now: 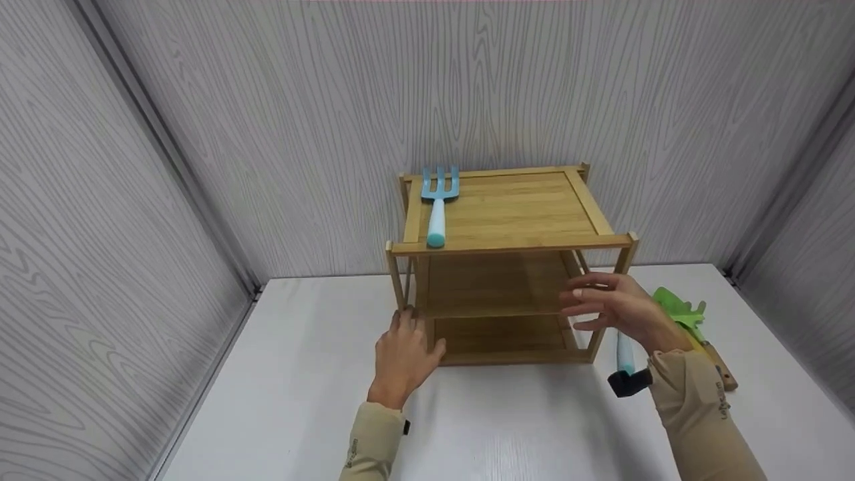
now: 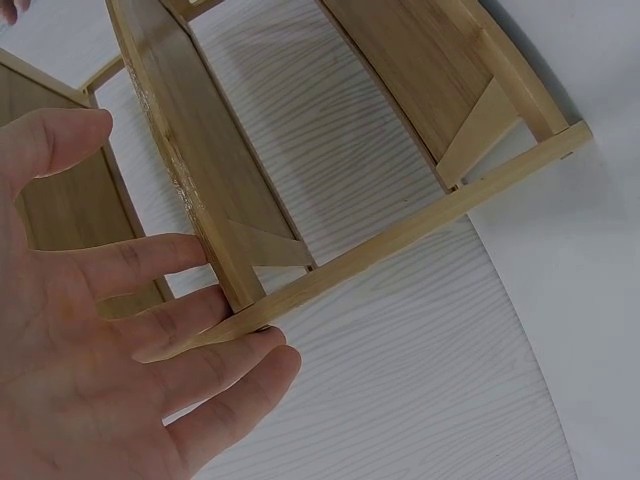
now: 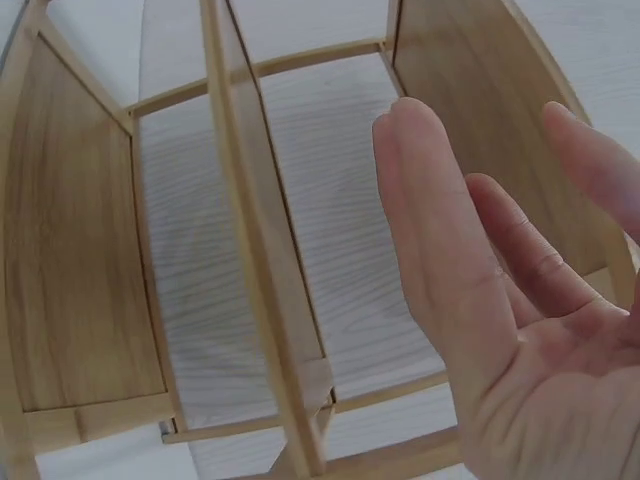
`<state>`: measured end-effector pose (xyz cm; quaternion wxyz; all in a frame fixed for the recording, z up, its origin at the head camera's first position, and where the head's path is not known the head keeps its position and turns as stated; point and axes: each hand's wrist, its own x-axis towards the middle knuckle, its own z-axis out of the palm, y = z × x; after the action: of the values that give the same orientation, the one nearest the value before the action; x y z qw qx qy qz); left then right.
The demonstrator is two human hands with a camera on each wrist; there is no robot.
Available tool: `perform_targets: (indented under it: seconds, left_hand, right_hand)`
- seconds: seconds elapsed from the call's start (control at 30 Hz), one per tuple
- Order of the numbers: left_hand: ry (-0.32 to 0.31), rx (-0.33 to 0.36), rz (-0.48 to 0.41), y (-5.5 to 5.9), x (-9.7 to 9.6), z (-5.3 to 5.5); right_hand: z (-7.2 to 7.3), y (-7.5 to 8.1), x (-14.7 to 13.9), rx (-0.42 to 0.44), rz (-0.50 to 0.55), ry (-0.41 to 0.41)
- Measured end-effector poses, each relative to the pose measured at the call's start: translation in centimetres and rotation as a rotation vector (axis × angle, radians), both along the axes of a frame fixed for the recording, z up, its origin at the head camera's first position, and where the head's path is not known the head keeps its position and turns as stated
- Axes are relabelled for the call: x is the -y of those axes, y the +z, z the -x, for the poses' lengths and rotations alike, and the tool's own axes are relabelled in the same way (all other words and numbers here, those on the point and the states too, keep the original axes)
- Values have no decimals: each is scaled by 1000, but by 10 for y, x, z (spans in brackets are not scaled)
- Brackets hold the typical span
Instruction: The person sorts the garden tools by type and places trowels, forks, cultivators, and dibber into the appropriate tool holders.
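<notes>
A three-level wooden shelf rack stands on the white table against the back wall. On its top board, at the left, lies a blue hand fork, tines toward the wall. My left hand is at the rack's lower left front; in the left wrist view its loosely extended fingers touch the left post near the middle shelf. My right hand hovers by the right front post, fingers slightly bent with nothing in them. The right wrist view shows that palm before the shelf's open front.
Right of the rack, partly behind my right arm, lie a light blue handle, a green garden tool head and a wooden handle. Grey wood-grain walls enclose the white table at the back and both sides.
</notes>
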<state>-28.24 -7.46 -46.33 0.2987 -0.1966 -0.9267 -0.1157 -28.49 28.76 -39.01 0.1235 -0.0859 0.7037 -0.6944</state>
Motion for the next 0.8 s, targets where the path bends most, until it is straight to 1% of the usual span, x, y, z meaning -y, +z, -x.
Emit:
perform_targets:
  seconds: [0.17,0.33,0.5,0.67,0.8]
  left_hand:
    - [3,0,5,-1,0,0]
    - [14,33,18,0,1,-1]
    - [20,71,28,2,2,-2]
    - [27,77,30,2,1,-2]
    - [23,95,23,2,0,-3]
  right_hand:
    - [-2,-7,-8,-5,-20,-7]
    - [-5,-12,-15,15,-13,-23]
    - [-8,-16,-25,46,-57,-41]
    - [-11,-22,-32,59,-67,-42]
    - [-13,-26,-38,65,-62,-52]
